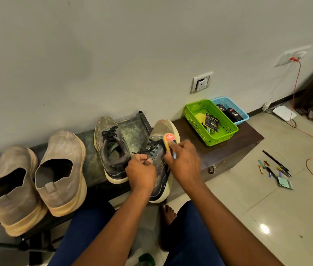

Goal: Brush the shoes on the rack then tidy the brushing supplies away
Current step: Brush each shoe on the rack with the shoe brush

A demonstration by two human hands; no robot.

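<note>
On the far left of the dark rack (pixel 92 169) sit two tan slip-on shoes (pixel 36 177), side by side with heels toward the camera. Next along the rack stands a grey laced sneaker (pixel 111 148), toe pointing at the wall. Just right of it is its partner, the sneaker being brushed (pixel 161 169), which lies where the rack meets a brown tabletop (pixel 228 146). The left hand (pixel 141 172) grips this sneaker near its laces, fingers curled around the upper. The right hand (pixel 183 162) is wrapped around a yellow brush (pixel 169 140) with a red label (the lettering is too blurred to read), which is pressed against the sneaker's side near the toe. Farther right on the tabletop stands a green basket (pixel 198 129) holding a dark packet and yellow items, and touching it behind is a blue basket (pixel 242 116) with dark tins inside. On the floor at the far right lie scattered pens (pixel 274 167), with a red cable (pixel 295 87) running up to a wall plate.
</note>
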